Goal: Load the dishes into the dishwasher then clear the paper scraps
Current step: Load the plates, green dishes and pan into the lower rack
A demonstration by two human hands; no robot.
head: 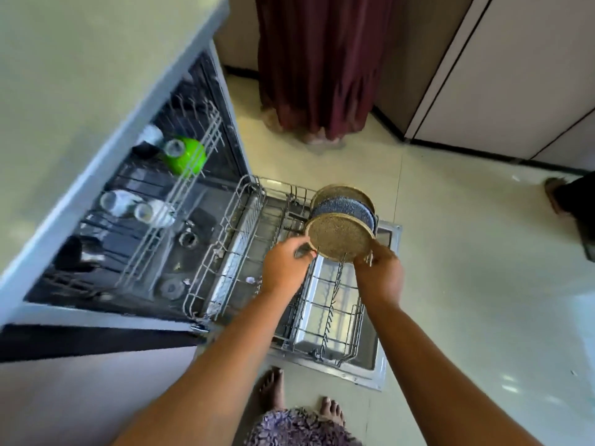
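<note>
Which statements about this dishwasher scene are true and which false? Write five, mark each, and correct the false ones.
1. The left hand and the right hand both hold the front tan plate at its rim. True.
2. The lower rack is pushed fully inside the machine. False: it is drawn out over the open door.
3. A blue-grey plate stands between the front tan plate and a rear tan plate. True.
4. The green bowl sits in the lower rack. False: it is in the upper rack.
5. Clear glasses are in the upper rack. True.
</note>
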